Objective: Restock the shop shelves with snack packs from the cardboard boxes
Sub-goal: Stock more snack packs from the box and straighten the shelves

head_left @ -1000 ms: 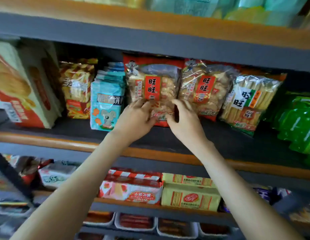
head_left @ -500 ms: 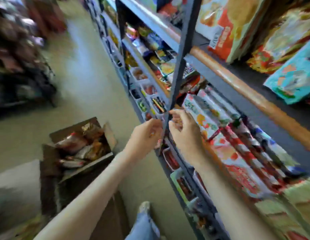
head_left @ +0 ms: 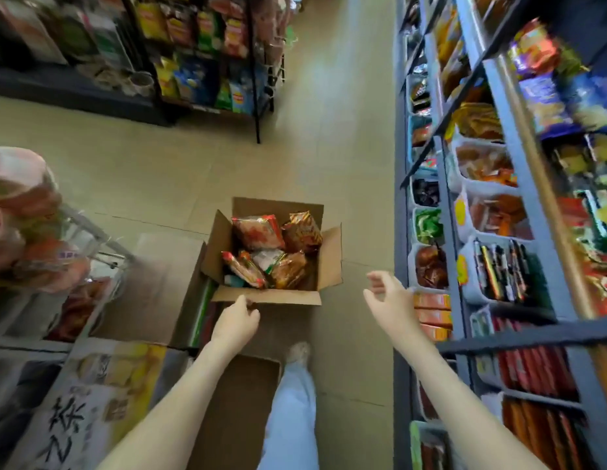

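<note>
Several snack packs point(head_left: 261, 234) are lying loose in an open cardboard box point(head_left: 330, 257), which is standing on the floor point(head_left: 193, 164) of the aisle, near the shop shelves point(head_left: 513, 164) on the right. The packs are shiny, mostly red, orange and yellow, and are leaning one over another; the four flaps are standing outward.

The left hand point(head_left: 236, 325) is hanging just in front of the near flap, its fingers loosely curled with nothing in them; I cannot tell if the fingertips are touching the flap. The right hand point(head_left: 388, 300) is hanging in the air between the box and the shelves, fingers relaxed and a little apart, holding nothing.

The print on the packs is too blurred to read, and the goods on the right shelves are smearing into colours. A second carton point(head_left: 153, 286) is sitting against the left side of the box. One leg in pale trousers point(head_left: 291, 405) is showing below, cut off by the lower edge.

The beige floor is running far ahead to a rack of crisp bags point(head_left: 207, 72) across the aisle
</note>
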Demonstrator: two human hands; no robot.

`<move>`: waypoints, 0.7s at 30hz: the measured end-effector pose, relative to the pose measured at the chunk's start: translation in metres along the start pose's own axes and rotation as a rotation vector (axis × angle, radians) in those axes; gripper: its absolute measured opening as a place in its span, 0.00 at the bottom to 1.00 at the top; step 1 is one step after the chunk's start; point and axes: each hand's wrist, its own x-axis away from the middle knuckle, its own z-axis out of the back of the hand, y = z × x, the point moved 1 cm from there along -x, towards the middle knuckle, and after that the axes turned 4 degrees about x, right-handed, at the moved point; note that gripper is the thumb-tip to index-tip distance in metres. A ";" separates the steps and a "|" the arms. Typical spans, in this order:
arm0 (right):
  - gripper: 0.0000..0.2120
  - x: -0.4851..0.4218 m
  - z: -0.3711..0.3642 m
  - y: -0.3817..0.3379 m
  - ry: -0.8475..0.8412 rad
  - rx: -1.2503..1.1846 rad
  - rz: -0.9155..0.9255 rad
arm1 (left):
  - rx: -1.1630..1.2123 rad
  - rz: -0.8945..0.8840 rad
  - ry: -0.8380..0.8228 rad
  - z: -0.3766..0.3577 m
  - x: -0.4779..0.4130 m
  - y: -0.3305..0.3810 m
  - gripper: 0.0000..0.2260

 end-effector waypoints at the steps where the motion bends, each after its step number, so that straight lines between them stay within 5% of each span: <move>1: 0.14 -0.029 -0.015 0.000 -0.051 0.027 -0.015 | 0.019 0.056 -0.008 0.003 -0.025 -0.008 0.17; 5: 0.18 -0.130 -0.081 0.009 -0.248 0.130 -0.086 | 0.142 0.295 0.018 0.010 -0.110 -0.029 0.24; 10: 0.23 -0.216 -0.162 0.034 -0.369 0.200 -0.159 | 0.464 0.498 0.290 -0.012 -0.197 -0.042 0.29; 16: 0.23 -0.269 -0.254 0.089 -0.426 0.231 -0.169 | 0.476 0.662 0.154 -0.086 -0.305 -0.083 0.28; 21: 0.22 -0.286 -0.323 0.147 -0.523 0.251 -0.196 | 0.517 0.629 0.164 -0.145 -0.384 -0.103 0.26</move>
